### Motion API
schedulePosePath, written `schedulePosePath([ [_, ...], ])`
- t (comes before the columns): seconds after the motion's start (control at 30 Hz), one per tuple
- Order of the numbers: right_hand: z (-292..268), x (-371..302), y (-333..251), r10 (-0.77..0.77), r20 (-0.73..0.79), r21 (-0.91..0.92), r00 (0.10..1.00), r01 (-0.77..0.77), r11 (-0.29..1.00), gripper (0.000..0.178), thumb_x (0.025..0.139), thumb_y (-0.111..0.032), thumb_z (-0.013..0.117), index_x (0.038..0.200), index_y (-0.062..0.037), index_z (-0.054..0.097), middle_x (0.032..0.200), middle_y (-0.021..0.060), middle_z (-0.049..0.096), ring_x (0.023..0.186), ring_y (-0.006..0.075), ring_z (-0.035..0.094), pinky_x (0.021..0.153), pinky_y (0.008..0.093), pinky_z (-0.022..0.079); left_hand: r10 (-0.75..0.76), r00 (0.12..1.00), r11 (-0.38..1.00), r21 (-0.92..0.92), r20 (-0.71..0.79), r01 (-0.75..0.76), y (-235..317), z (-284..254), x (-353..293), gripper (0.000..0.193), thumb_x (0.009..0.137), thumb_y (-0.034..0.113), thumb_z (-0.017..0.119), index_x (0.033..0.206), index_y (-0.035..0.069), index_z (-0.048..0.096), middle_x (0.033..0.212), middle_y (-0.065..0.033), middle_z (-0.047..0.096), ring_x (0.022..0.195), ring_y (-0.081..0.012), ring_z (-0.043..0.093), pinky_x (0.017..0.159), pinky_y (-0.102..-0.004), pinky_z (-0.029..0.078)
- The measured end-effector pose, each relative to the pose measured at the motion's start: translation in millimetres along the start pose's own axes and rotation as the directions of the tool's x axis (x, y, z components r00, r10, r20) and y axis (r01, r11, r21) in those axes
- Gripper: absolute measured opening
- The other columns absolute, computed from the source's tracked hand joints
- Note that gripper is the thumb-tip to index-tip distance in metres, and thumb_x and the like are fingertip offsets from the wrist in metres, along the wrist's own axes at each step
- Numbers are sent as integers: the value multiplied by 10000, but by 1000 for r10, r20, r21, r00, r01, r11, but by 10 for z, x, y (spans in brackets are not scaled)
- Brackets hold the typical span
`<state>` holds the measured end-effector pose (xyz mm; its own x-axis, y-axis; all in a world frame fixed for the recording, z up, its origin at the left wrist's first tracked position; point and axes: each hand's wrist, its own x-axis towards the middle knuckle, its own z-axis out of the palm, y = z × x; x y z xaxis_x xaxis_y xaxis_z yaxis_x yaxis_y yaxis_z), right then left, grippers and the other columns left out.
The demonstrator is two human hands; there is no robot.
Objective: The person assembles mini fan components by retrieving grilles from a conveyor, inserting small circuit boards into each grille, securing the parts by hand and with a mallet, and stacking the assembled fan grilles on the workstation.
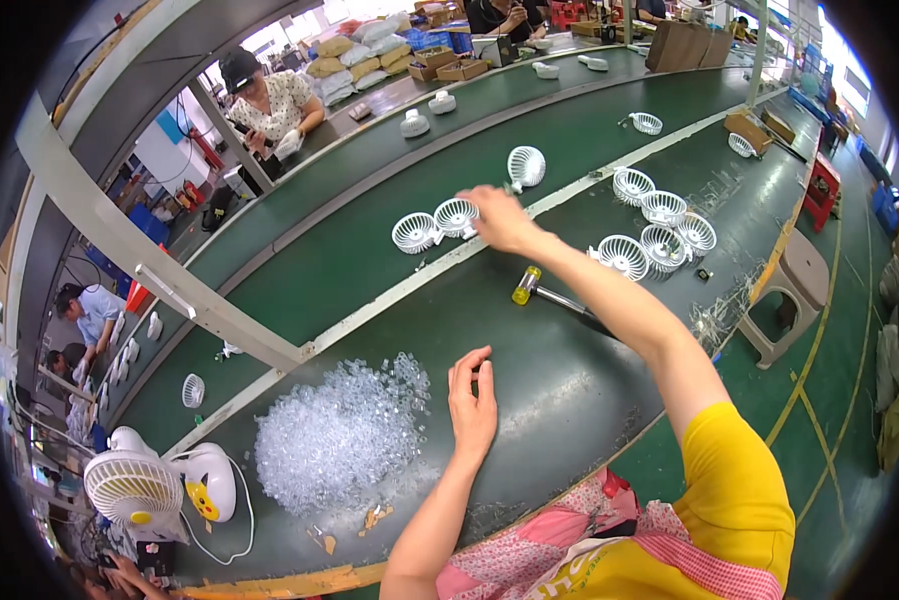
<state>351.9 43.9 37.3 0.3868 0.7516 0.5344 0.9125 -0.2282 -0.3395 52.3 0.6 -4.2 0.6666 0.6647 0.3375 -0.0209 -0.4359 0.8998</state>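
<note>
On the table [550, 405], 5 white fan covers [663, 208] were grouped toward the right end, between the rail edge and the near edge; these were judged to be already sorted. 2 more covers [414, 233] were seen side by side on the belt [320, 285], just past its near rail, and were judged to be left for handling. The farther of the 2 was reached by the right hand [500, 220], though whether it was gripped could not be told. Nothing was held by the left hand [474, 405], its fingers loosely bent, between the clear plastic bits [335, 435] and the mallet [528, 285]. Pale lettering was borne by the yellow shirt [740, 490], partly covered; no brand was made out.
</note>
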Motion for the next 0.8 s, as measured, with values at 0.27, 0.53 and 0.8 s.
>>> schedulePosePath([
  [0.27,780,358,-123,192,383,-305,904,-72,950,435,848,-124,627,1279,-153,579,1262,178,555,1177,357,570,979,513,440,1,1000,1000,21,25,-2,32,-37,-1,195,993,103,536,1129,29,654,1134,-118,659,1060,-261,595,913,-341,466],
  [0.53,47,8,328,-20,-45,-220,999,9,975,170,895,-157,536,1033,-70,585,969,205,597,919,385,631,746,479,525,6,1000,1000,5,30,-6,-55,-55,-18,196,997,111,527,1110,24,662,1095,-112,666,1028,-253,605,901,-340,469],
  [0.8,-919,-1210,1021,46,-171,-640,984,-146,754,257,855,-108,553,1107,-96,602,1013,134,586,994,313,574,913,497,388,23,998,997,73,65,-27,5,16,6,187,987,120,550,1105,36,668,1065,-98,663,955,-220,608,828,-325,490],
])
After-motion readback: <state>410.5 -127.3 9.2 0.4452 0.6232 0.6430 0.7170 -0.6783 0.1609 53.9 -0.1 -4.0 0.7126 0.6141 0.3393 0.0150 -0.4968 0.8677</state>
